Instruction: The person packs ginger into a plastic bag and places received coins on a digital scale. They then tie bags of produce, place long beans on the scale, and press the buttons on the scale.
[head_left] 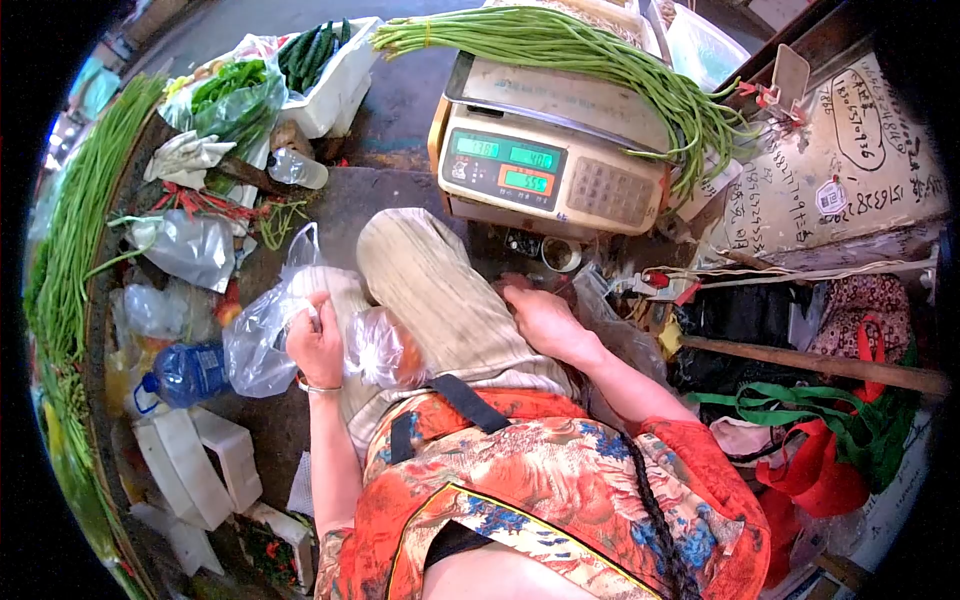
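My left hand [315,340] is closed, gripping a clear plastic bag [258,340] that hangs over my left knee. A second, knotted plastic bag [385,347] with something orange-red inside rests on my lap, just right of that hand. My right hand [545,318] reaches down beside my right knee, its fingers blurred and partly lost in shadow. Close to it is a small round cup [561,255]. In front of my knees stands a white scale [550,150] with lit green displays, and a long bundle of green beans [540,38] lies across its top.
A white foam box [335,105] of cucumbers and greens stands at the back left. More long beans [75,230] line the left edge. A blue bottle [190,373] and white foam pieces [190,470] lie left; a wooden stick [820,362] and bags [820,465] lie right.
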